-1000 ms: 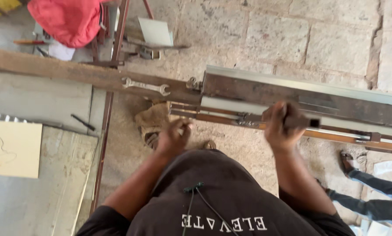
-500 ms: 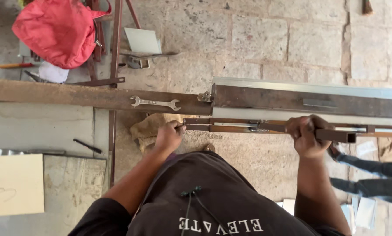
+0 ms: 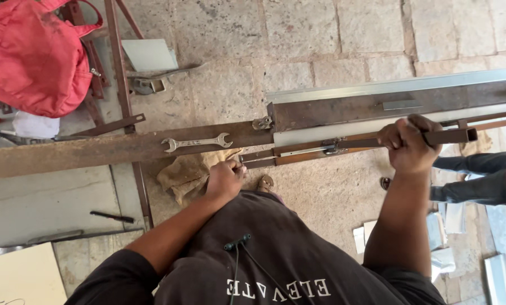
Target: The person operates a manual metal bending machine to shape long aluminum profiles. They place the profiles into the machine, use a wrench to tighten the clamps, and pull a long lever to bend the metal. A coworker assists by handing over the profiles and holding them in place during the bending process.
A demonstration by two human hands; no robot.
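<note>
Stone-paved floor (image 3: 320, 34) lies beneath a rusty steel beam (image 3: 95, 149) carrying a silver open-ended spanner (image 3: 196, 142). A brown square metal tube (image 3: 354, 141) is clasped firmly by both the left hand (image 3: 224, 179) and right hand (image 3: 408, 144), each grip wrapped around it.

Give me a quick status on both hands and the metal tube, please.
Left hand grips the rusty tube's near end. Right hand clamps it further along. Wrench lies loose on the beam beside.

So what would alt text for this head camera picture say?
Seen from above, a person's right hand grips a rusty square tube while the left hand holds its other end; a wrench lies on a steel beam alongside.
</note>
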